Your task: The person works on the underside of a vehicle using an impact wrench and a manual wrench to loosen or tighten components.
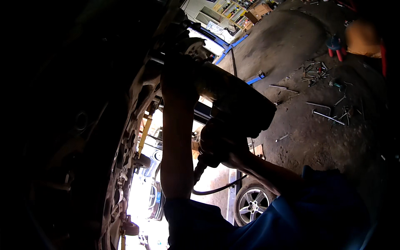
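Overhead, a large dark air impact wrench [241,98] is raised against the shadowed car underside [137,96]. My right hand [214,139] is closed around its handle, and an air hose [216,191] runs from below that handle. My left forearm stretches straight up beside the tool. At its end, my left hand [179,68] lies in deep shadow near the wrench's front end, its fingers hidden. A round metal part [196,46] of the car shows just beyond it. Whatever the wrench's tip touches cannot be made out.
Loose hand tools [316,73] and long bars [328,117] lie scattered on the stained floor. Blue lift arms [231,48] reach in behind. A wheel [252,205] stands at the lower middle; a parked car [155,196] and stocked shelves [233,11] are farther off.
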Demonstrator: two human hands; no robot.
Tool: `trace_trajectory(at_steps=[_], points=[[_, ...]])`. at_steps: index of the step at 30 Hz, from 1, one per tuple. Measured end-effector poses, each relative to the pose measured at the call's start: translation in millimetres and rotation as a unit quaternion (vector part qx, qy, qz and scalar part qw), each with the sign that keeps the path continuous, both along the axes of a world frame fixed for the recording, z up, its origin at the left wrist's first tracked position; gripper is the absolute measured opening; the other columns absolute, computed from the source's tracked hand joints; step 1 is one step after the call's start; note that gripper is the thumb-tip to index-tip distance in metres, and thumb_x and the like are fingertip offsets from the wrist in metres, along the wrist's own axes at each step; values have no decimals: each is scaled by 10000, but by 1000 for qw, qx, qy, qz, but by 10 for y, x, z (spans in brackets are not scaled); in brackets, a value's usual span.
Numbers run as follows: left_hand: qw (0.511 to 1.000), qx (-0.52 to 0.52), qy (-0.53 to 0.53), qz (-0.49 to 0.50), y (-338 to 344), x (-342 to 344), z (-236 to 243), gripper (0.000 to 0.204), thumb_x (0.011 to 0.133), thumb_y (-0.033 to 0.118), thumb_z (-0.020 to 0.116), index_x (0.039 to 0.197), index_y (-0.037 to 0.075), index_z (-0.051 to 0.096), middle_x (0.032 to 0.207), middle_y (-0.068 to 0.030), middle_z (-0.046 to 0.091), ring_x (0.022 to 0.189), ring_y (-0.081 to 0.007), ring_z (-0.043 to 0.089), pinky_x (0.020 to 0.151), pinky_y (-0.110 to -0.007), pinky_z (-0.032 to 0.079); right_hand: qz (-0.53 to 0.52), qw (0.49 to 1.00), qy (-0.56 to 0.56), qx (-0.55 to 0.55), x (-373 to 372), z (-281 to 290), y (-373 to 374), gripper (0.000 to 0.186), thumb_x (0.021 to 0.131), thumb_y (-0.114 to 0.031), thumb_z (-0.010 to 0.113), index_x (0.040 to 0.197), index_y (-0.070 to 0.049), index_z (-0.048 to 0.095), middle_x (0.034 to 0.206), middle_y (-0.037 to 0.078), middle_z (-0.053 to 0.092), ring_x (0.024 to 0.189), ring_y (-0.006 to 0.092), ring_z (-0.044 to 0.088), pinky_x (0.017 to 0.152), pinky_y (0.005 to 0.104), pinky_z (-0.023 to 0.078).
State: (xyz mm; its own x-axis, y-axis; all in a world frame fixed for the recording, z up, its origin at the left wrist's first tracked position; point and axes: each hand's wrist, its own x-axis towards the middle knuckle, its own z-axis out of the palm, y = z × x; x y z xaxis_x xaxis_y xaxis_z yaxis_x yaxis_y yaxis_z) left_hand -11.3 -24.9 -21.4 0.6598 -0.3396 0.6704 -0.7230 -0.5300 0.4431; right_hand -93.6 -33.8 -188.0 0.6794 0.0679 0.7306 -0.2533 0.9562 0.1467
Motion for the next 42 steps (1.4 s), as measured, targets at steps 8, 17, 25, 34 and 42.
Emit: trace_trajectory(at_steps=[8, 17, 25, 34, 42], points=[[975, -150, 104, -124, -95, -143, -48, 242, 974, 253, 476, 988, 24, 554, 777, -45, 557, 766, -168, 615, 718, -307, 539, 11, 1000, 23, -1, -34, 10, -39, 166, 903, -224, 581, 872, -68, 535, 679, 32, 513, 539, 124, 504, 485, 264, 420], [947, -229, 181, -134, -184, -153, -25, 217, 963, 256, 498, 960, 44, 546, 783, -43, 561, 757, -190, 613, 708, -320, 536, 64, 998, 23, -2, 21, -37, -19, 120, 897, -187, 579, 854, -87, 529, 650, 11, 469, 534, 115, 469, 489, 252, 391], [879, -334, 275, -200, -146, -154, -10, 184, 951, 244, 514, 886, 73, 533, 726, -40, 526, 706, -219, 584, 724, -396, 523, -3, 999, 15, -33, 10, -36, -5, 142, 916, -205, 569, 865, -82, 521, 659, 18, 477, 539, 114, 474, 484, 250, 396], [890, -289, 235, -263, -129, -15, -54, 326, 982, 345, 396, 1112, 72, 516, 947, -92, 587, 896, -258, 595, 818, -416, 499, -85, 988, -70, -110, 155, -132, -278, 207, 926, -272, 585, 887, -79, 522, 652, 21, 514, 557, 78, 470, 478, 254, 394], [858, -284, 194, -381, -96, 131, 137, 410, 950, 443, 426, 1165, 114, 543, 1049, -70, 600, 932, -218, 604, 801, -377, 489, -82, 992, -4, -97, 209, -216, -374, 170, 892, -227, 634, 890, -84, 543, 663, 31, 536, 574, 107, 519, 519, 268, 427]])
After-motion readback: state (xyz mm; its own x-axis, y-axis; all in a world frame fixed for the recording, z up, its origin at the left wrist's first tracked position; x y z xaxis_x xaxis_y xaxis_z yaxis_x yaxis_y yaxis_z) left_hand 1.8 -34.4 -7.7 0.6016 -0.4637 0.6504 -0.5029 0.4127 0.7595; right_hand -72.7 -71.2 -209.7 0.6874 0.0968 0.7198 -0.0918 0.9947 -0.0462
